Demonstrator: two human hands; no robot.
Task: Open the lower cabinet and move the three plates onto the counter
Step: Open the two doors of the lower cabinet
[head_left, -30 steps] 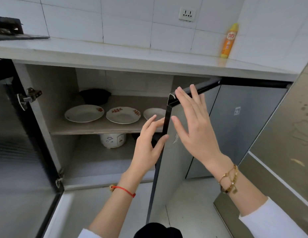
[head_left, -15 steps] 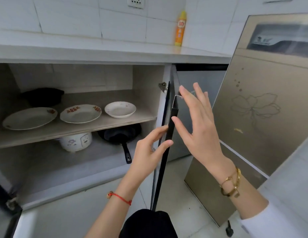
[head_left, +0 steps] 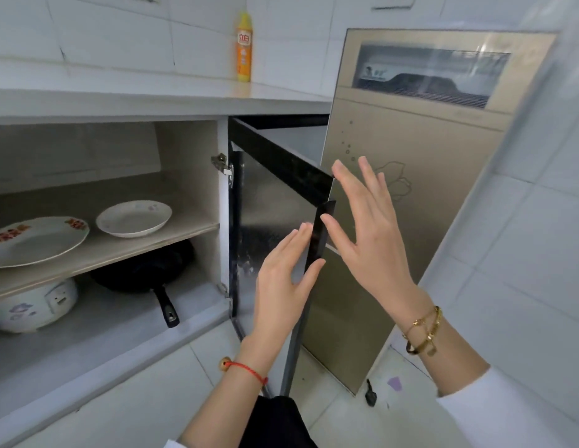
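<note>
The lower cabinet stands open and its right door (head_left: 268, 221) is swung far out toward the right. My left hand (head_left: 283, 279) lies flat against the door's inner face near its free edge, fingers straight. My right hand (head_left: 369, 234) is spread open on the outer side of that edge, thumb by the black frame. On the cabinet shelf (head_left: 126, 250) sit a small white plate (head_left: 133, 218) and a larger plate with red markings (head_left: 36, 240), cut off by the left edge. A third plate is out of view. The white counter (head_left: 152, 98) runs above.
An orange bottle (head_left: 244, 46) stands on the counter by the tiled wall. Below the shelf are a black frying pan (head_left: 146, 270) and a white rice cooker (head_left: 33, 305). A gold appliance panel (head_left: 411, 176) leans just right of the door.
The door has swung further open to the right with both hands following its edge. My view has turned right, so the leftmost plate has dropped out of view.
</note>
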